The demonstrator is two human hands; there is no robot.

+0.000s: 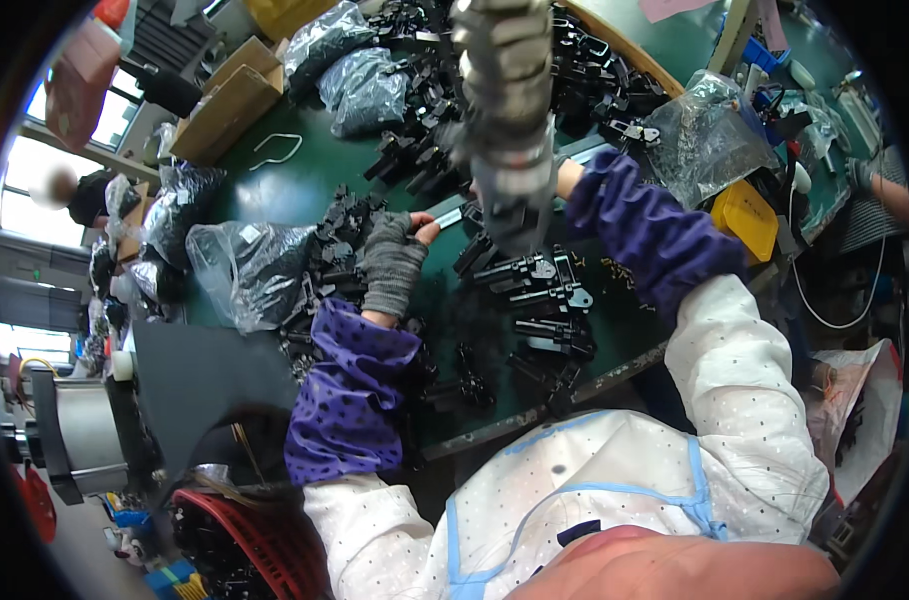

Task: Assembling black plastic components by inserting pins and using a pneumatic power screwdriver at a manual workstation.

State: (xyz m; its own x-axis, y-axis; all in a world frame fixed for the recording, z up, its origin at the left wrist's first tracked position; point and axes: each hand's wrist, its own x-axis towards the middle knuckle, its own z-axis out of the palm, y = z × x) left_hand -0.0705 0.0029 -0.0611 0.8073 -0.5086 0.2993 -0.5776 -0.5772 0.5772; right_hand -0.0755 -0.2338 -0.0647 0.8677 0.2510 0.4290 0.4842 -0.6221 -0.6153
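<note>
My left hand (397, 256), in a grey fingerless glove, has its thumb and fingers closed on the end of a pale metal strip (449, 215) over the green table. A blurred tool (513, 150), ridged at the top, hangs in front of the strip's middle. Behind that tool, only the wrist and edge of my right hand (569, 180) show; its fingers are hidden. Black metal parts with levers (535, 275) lie in a row just below the tool. Loose black brackets (350, 225) are heaped beside my left hand. Small brass-coloured screws (620, 270) are scattered near my right forearm.
Filled plastic bags (250, 270) lie at the left, and others at the back near an open carton (230, 105). More black parts pile up at the far side. A yellow bin (745, 222) stands at right. A red basket (240, 535) sits lower left. Another person's arm (890, 190) shows far right.
</note>
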